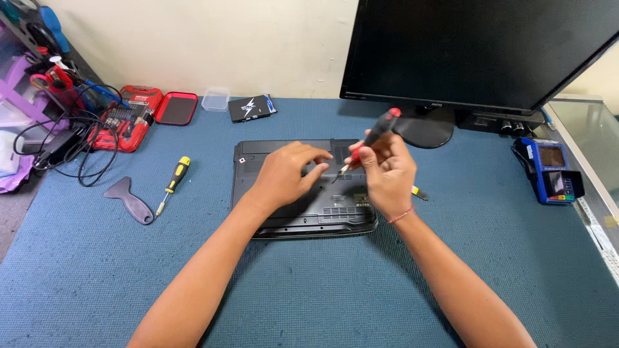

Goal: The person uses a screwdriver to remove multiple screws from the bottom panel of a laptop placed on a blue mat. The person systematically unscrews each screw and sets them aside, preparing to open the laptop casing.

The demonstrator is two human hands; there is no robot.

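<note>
Nearest the near edge of the blue mat, both forearms come in from the bottom and meet over the middle. Bare mat lies wide on either side of them, along the near edge and out to both near corners.

The left hand rests palm down on the dark laptop, fingers curled and loosely spread on its underside, holding nothing. The right hand pinches a red-and-black screwdriver between thumb and fingertips, its other fingers folded around the shaft. The screwdriver's long axis runs on a slant: its handle cap points up and toward the far right, at the monitor, and its tip points down and toward the near left, just at the left hand's fingertips above the laptop's centre. Whether the tip touches the laptop cannot be told.

The laptop lies upside down in the middle of the mat, its long sides parallel to the near edge. A small yellow-tipped item peeks out just right of it, behind the right wrist.

To the left, well apart, a yellow-and-black screwdriver lies with its tip toward the near edge, just beside a dark pry tool.

Along the far edge sit a red tool case with its lid open, a clear small box and a black flat pack. A black monitor stands at the far right, and a blue card terminal sits near the right edge. Tangled black cables crowd the far left corner.
</note>
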